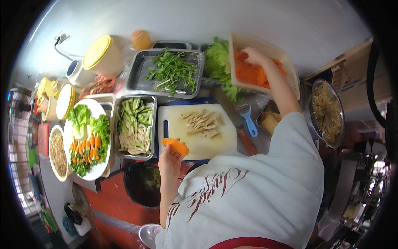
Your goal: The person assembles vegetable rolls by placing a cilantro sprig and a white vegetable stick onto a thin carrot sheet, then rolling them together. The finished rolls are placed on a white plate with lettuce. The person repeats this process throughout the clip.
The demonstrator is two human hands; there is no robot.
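Note:
My left hand (171, 161) is closed around a few thin orange carrot slices (176, 146), raised over the near left edge of the white cutting board (174, 122). On the board lies a pile of pale cut strips (203, 123). My right hand (253, 56) reaches into a cream plastic basket (292, 83) at the far right. Its fingers curl down and pinch among the orange carrot slices (253, 75) there, their tips partly hidden. Beside the board rest a knife (245, 141) with a brown handle and a blue peeler (248, 120).
Left of the board stands a metal tray (118, 145) of green and pale strips. Further left, a white oval plate (99, 164) carries lettuce and carrot-wrapped bundles. A metal tray (137, 79) of herbs and green lettuce (218, 58) lie behind. A bowl (340, 118) of shreds stands right.

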